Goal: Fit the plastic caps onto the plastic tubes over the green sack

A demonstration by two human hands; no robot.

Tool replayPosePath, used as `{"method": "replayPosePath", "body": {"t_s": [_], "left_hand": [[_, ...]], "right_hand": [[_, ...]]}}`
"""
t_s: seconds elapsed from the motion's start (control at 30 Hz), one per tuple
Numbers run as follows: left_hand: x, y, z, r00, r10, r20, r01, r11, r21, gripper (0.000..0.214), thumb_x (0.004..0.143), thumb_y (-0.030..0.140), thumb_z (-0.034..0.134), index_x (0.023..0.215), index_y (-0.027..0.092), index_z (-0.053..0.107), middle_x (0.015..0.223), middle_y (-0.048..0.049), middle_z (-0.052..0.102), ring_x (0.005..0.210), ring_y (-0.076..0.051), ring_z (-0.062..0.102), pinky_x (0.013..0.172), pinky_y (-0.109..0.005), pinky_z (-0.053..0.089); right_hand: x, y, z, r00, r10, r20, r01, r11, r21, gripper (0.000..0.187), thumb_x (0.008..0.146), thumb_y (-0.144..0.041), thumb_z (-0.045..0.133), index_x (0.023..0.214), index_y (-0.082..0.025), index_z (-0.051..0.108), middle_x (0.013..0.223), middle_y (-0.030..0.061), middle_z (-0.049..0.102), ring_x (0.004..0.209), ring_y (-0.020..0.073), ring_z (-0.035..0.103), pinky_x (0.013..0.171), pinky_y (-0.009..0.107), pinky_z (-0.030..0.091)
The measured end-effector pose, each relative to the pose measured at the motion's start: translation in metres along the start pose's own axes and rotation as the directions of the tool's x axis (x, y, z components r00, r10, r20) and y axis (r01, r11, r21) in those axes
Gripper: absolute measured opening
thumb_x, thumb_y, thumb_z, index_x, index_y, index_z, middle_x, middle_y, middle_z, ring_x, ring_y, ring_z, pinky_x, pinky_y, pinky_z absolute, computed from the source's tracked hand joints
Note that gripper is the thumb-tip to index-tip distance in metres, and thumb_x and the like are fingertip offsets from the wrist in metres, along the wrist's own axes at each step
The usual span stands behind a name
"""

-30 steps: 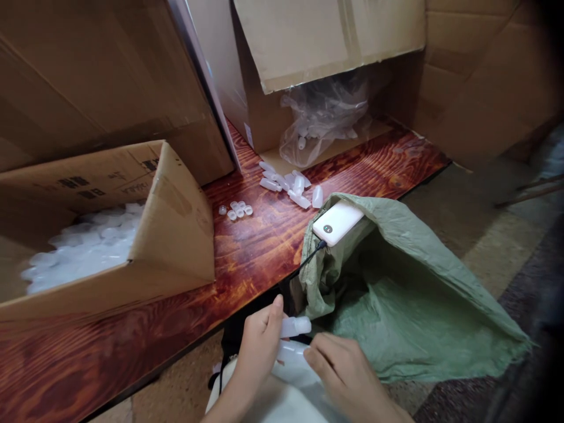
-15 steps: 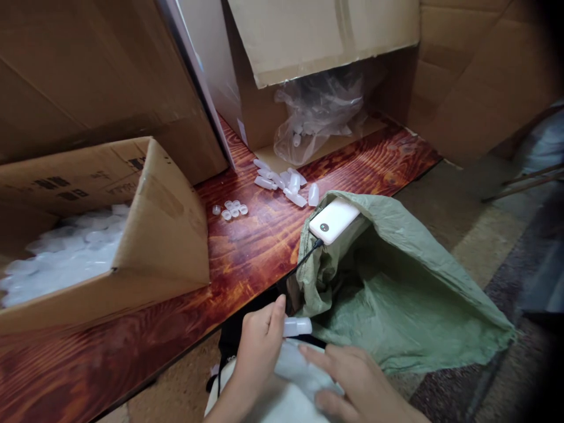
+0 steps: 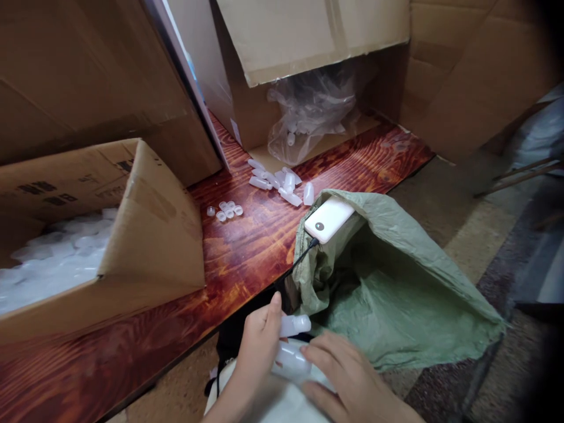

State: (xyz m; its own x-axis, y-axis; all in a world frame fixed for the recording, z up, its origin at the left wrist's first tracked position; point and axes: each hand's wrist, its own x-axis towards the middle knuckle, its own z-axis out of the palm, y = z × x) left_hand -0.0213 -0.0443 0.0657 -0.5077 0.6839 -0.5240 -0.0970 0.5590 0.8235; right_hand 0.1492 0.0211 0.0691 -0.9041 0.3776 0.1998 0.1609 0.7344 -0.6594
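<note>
My left hand (image 3: 259, 335) is closed around a small translucent plastic bottle (image 3: 296, 325), whose capped end sticks out to the right past the thumb. Just below it lies a second translucent bottle (image 3: 291, 359), tilted, above the pale cloth on my lap (image 3: 268, 399). The fingers and thumb of my right hand (image 3: 352, 373) are on either side of this second bottle's right end, which they partly hide. The open mouth of a green woven sack (image 3: 409, 305) is just beyond both hands.
On the wooden table (image 3: 247, 252) lie several loose translucent bottles (image 3: 288, 182) and several small caps (image 3: 229, 210). A carton (image 3: 167, 235) full of translucent pieces stands left. A larger box (image 3: 317, 35) holds a clear bag (image 3: 304, 123). A white power bank (image 3: 328, 218) with a cable rests on the sack's rim.
My right hand has moved slightly left, and the second bottle now shows more clearly beside my left hand. The first bottle has tilted a little. The view has shifted slightly.
</note>
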Motion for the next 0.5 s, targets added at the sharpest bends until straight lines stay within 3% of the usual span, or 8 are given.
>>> {"method": "replayPosePath", "body": {"t_s": [0.07,0.13,0.17,0.27,0.33,0.4,0.47,0.5], "left_hand": [[-0.001,0.001,0.002,0.999,0.026,-0.029,-0.025,1.000,0.015,0.066,0.086,0.075,0.031,0.061,0.016,0.048,0.052,-0.0006,0.048,0.045,-0.013,0.046,0.043,-0.023,0.033],[-0.004,0.003,0.001,0.974,0.210,-0.086,-0.199,0.972,0.124,0.059,0.094,0.062,0.033,0.061,0.016,0.050,0.054,-0.0011,0.050,0.049,-0.013,0.048,0.047,-0.023,0.035],[-0.006,0.005,-0.001,0.936,0.339,-0.098,-0.315,0.928,0.197,0.055,0.097,0.053,0.033,0.061,0.016,0.051,0.055,-0.0011,0.052,0.050,-0.012,0.049,0.049,-0.022,0.035],[-0.010,0.010,-0.005,0.714,0.699,-0.033,-0.644,0.675,0.361,0.043,0.100,0.027,0.035,0.064,0.015,0.055,0.057,-0.0002,0.053,0.051,-0.009,0.049,0.053,-0.022,0.033],[-0.011,0.016,-0.004,0.565,0.825,0.023,-0.770,0.517,0.373,0.036,0.099,0.019,0.035,0.071,0.015,0.058,0.060,-0.0003,0.055,0.053,-0.009,0.051,0.053,-0.022,0.033],[-0.011,0.022,0.003,0.480,0.875,0.056,-0.831,0.433,0.349,0.031,0.099,0.018,0.035,0.079,0.015,0.059,0.065,-0.0011,0.058,0.057,-0.010,0.054,0.054,-0.022,0.035],[-0.011,0.028,0.015,0.441,0.893,0.092,-0.863,0.394,0.317,0.029,0.100,0.020,0.034,0.083,0.016,0.058,0.068,-0.0010,0.061,0.060,-0.010,0.057,0.057,-0.023,0.037],[-0.012,0.031,0.022,0.418,0.901,0.112,-0.878,0.370,0.303,0.029,0.100,0.021,0.034,0.084,0.016,0.058,0.068,-0.0008,0.063,0.061,-0.011,0.057,0.057,-0.024,0.038]], "right_hand": [[0.004,-0.006,0.009,0.995,0.097,-0.026,-0.096,0.994,0.043,0.018,0.098,-0.029,0.040,0.099,-0.018,0.054,0.085,0.0065,0.063,0.076,0.0208,0.060,0.069,0.032,0.045],[0.007,-0.009,0.019,0.956,0.293,0.019,-0.291,0.934,0.208,0.018,0.097,-0.030,0.038,0.094,-0.019,0.052,0.081,0.0047,0.061,0.073,0.0194,0.059,0.066,0.030,0.045],[0.008,-0.009,0.024,0.924,0.379,0.059,-0.378,0.876,0.300,0.020,0.098,-0.033,0.037,0.092,-0.020,0.051,0.083,0.0046,0.061,0.075,0.0191,0.059,0.067,0.030,0.045],[0.007,-0.008,0.031,0.857,0.507,0.093,-0.484,0.727,0.487,0.030,0.100,-0.042,0.031,0.090,-0.020,0.050,0.081,0.0038,0.060,0.077,0.0187,0.058,0.069,0.030,0.045],[0.003,-0.008,0.031,0.834,0.547,0.071,-0.486,0.667,0.565,0.036,0.100,-0.048,0.032,0.088,-0.020,0.052,0.072,0.0011,0.055,0.069,0.0173,0.054,0.064,0.028,0.043],[-0.001,-0.009,0.028,0.789,0.610,0.064,-0.483,0.554,0.678,0.039,0.099,-0.054,0.034,0.088,-0.021,0.053,0.065,-0.0018,0.049,0.062,0.0155,0.050,0.059,0.027,0.041],[-0.004,-0.012,0.024,0.729,0.684,-0.005,-0.398,0.430,0.811,0.042,0.097,-0.061,0.032,0.100,-0.024,0.051,0.074,-0.0006,0.054,0.060,0.0150,0.051,0.056,0.027,0.043],[-0.004,-0.014,0.022,0.687,0.722,-0.083,-0.333,0.413,0.847,0.045,0.095,-0.065,0.032,0.109,-0.026,0.049,0.084,0.0017,0.058,0.061,0.0157,0.053,0.055,0.027,0.044]]}}
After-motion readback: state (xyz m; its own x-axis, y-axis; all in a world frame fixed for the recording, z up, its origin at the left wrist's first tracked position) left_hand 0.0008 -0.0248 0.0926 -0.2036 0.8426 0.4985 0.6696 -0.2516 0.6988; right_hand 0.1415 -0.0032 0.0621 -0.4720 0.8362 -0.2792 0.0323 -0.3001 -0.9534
